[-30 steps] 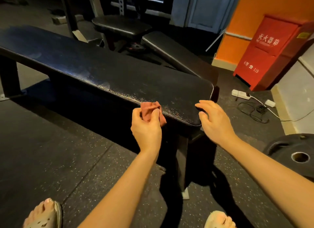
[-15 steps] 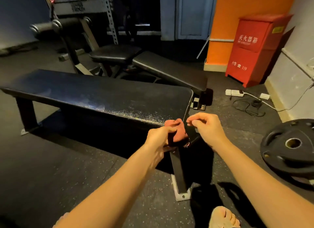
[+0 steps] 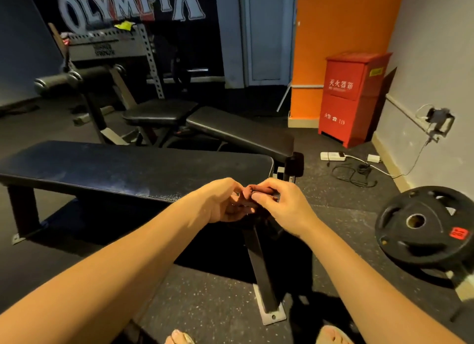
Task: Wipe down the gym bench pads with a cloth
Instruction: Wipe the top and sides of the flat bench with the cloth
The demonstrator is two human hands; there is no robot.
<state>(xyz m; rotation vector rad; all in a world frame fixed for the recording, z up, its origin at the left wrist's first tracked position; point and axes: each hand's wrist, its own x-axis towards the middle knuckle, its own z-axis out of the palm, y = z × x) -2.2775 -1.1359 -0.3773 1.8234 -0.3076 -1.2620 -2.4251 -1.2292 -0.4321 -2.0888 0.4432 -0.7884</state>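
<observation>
1. The left grip (image 3: 220, 202) is narrow, its fingers curled around one side of the cloth (image 3: 256, 188).
2. The right grip (image 3: 284, 207) is narrow too, with thumb and forefinger pinching the other side of the cloth, so both hold it at once and meet just beside each other.
3. The cloth is small and reddish-brown, bunched between the two grips. Most of it is hidden by the fingers.
4. It sits in front of the near right corner of the counter (image 3: 128, 169), a long flat black pad, and above the counter's steel leg (image 3: 261, 266). I cannot tell whether the cloth touches the pad's edge.
5. The counter's top shows a dull sheen and a speckled patch near its front edge.
6. Behind it stand a black seat pad (image 3: 159, 113) and a sloping back pad (image 3: 238, 131) on another frame.
7. A black weight plate (image 3: 420, 223) lies on the dark speckled floor (image 3: 205, 292) at the right, well apart from the grips.
8. A red cabinet (image 3: 356, 97) stands against the orange wall, with a white power strip (image 3: 332, 156) on the floor near it.
9. Bare toes (image 3: 179, 337) show at the bottom edge.
</observation>
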